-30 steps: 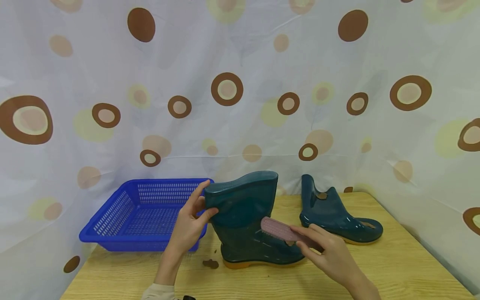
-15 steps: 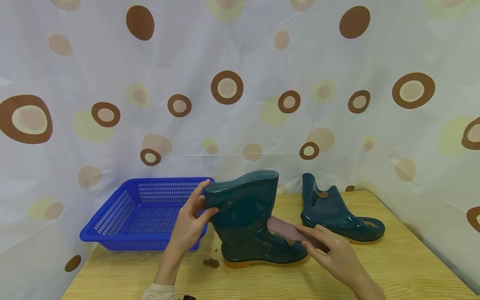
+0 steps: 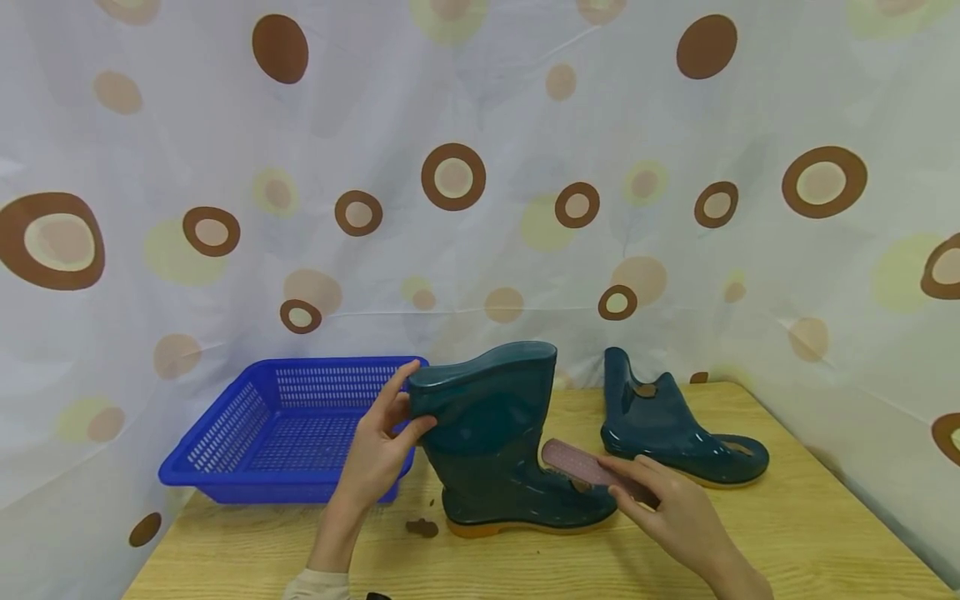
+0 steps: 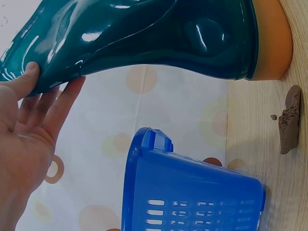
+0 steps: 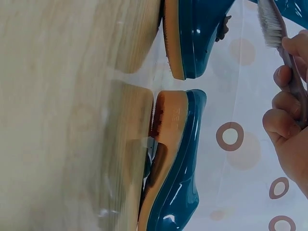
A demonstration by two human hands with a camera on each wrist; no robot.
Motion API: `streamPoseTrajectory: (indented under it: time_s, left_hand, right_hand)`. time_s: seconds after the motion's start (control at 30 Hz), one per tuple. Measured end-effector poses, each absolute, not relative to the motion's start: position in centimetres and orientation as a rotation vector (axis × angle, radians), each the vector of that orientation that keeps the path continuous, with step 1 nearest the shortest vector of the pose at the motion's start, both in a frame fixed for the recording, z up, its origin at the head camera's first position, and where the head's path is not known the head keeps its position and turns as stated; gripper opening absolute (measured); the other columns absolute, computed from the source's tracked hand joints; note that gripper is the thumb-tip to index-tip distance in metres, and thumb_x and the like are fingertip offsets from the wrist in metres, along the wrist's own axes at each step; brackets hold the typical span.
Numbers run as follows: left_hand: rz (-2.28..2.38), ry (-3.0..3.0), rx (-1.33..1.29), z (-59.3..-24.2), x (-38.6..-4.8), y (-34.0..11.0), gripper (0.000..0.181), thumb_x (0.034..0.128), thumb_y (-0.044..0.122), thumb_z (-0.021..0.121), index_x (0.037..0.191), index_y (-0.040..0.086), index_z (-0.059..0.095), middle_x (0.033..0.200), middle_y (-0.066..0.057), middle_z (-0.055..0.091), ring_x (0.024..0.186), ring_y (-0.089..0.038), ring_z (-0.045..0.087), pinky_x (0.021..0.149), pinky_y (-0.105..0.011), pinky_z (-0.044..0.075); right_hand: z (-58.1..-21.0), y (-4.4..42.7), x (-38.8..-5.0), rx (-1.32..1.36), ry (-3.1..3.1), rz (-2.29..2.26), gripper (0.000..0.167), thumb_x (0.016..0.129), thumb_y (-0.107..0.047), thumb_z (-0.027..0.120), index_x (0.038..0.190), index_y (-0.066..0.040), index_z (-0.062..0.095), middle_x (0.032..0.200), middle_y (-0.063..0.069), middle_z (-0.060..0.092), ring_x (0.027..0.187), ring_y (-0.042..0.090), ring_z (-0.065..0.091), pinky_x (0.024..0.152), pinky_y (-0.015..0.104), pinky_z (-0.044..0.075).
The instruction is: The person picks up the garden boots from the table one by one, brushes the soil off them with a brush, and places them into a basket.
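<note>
A dark green rain boot (image 3: 487, 433) with an orange sole stands upright on the table. My left hand (image 3: 378, 454) grips the upper back of its shaft, thumb on the near side. In the left wrist view, the hand (image 4: 33, 130) holds the boot (image 4: 144, 38) by the edge near its top. By its handle my right hand (image 3: 678, 517) holds a mauve scrubbing brush (image 3: 581, 465) over the boot's instep. Pale bristles (image 5: 270, 24) show on the brush in the right wrist view. A brown mud clump (image 5: 224, 28) sticks to the toe.
Behind on the right stands a second green boot (image 3: 660, 429) with brown patches on shaft and toe. A blue plastic basket (image 3: 255, 479) sits at the left. Brown mud (image 3: 422, 527) lies on the wooden table (image 3: 810, 533) by the heel. A dotted curtain hangs behind.
The brush and right hand have shifted slightly right and down, from the front of the shaft along the instep toward the toe. The left hand and boot look almost unmoved.
</note>
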State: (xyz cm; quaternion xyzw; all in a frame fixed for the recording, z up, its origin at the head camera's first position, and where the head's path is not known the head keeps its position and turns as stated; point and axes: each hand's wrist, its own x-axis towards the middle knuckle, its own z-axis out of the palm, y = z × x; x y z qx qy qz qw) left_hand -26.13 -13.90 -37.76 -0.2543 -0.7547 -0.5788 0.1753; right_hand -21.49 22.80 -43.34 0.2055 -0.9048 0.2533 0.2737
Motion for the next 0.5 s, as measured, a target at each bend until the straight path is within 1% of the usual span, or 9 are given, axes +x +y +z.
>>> streamPoseTrajectory:
  time_s: [0.23,0.4,0.5]
  left_hand:
    - [-1.629,-2.145,-0.726,-37.79,-26.15,-13.85,0.068,0.0947,0.009,0.066,0.152,0.033,0.038,0.115,-0.011,0.069,0.107,-0.013,0.067,0.084,-0.026,0.058]
    - [-1.625,-2.145,-0.726,-37.84,-26.20,-13.93,0.068,0.0946,0.009,0.066,0.152,0.033,0.038,0.114,-0.011,0.069,0.107,-0.012,0.067,0.084,-0.026,0.058]
    - [-1.623,-2.147,-0.723,-37.88,-26.23,-13.93,0.068,0.0946,0.009,0.066,0.152,0.033,0.037,0.114,-0.010,0.069,0.108,-0.013,0.067,0.085,-0.026,0.058]
  right_hand:
    - [-43.74,22.80,-21.33,0.495,-2.503,0.649,0.035,0.084,-0.018,0.079,0.118,-0.025,0.073,0.076,-0.019,0.048,0.060,-0.005,0.035,0.052,0.016,0.032]
    - [-43.67,22.77,-21.31,0.473,-2.550,0.646,0.034,0.087,-0.021,0.077,0.120,-0.025,0.072,0.081,-0.018,0.057,0.062,-0.005,0.038,0.053,0.017,0.033]
    - [-43.56,22.80,-21.33,0.471,-2.563,0.636,0.033,0.087,-0.021,0.076,0.120,-0.025,0.073,0.089,-0.016,0.064,0.064,-0.006,0.041,0.055,0.017,0.035]
